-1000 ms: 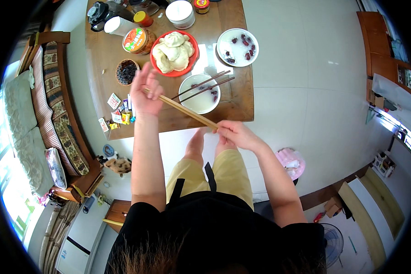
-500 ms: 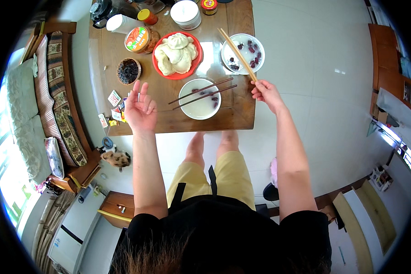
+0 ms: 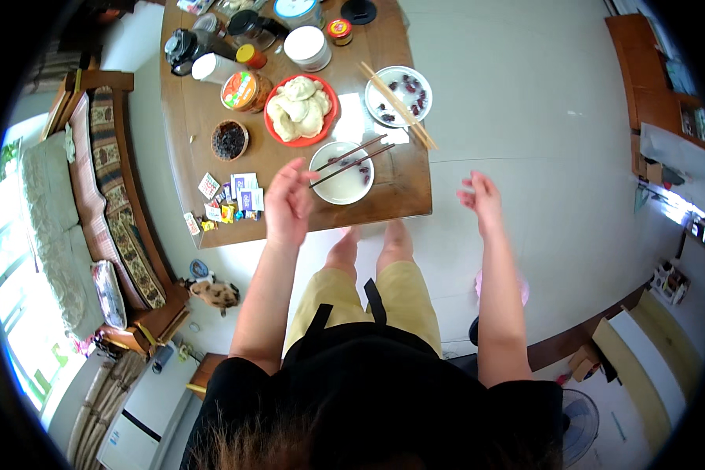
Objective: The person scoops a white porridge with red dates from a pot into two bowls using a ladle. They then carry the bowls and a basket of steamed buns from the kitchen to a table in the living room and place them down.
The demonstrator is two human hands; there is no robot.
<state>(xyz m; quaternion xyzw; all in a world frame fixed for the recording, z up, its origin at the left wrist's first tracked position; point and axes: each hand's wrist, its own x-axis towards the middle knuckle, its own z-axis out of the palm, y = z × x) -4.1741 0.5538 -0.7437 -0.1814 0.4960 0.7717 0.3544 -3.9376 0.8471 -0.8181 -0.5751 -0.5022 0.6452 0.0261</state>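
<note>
My left hand (image 3: 288, 205) is over the front of the table, fingers loosely bent and apart, holding nothing I can see. It overlaps the left ends of dark chopsticks (image 3: 352, 163) lying across a white bowl (image 3: 343, 194) of milky liquid with dark red pieces; whether it touches them is unclear. My right hand (image 3: 482, 202) is open in the air off the table's right edge. Pale wooden chopsticks (image 3: 396, 103) rest across a second white bowl (image 3: 425, 82) with similar contents. Left of the bowls, a red plate (image 3: 335, 117) carries pale buns (image 3: 299, 108).
A small bowl of dark food (image 3: 229, 141) and small packets (image 3: 231, 205) are on the table's left. Jars and lidded tubs (image 3: 307, 48) crowd the far side. A cat (image 3: 215, 294) is on the floor left of the table, near a wooden sofa (image 3: 121, 204).
My right hand has let go of the pale chopsticks, now across the far bowl, and drawn back toward me. My left hand has moved right, to the near bowl. The view has shifted.
</note>
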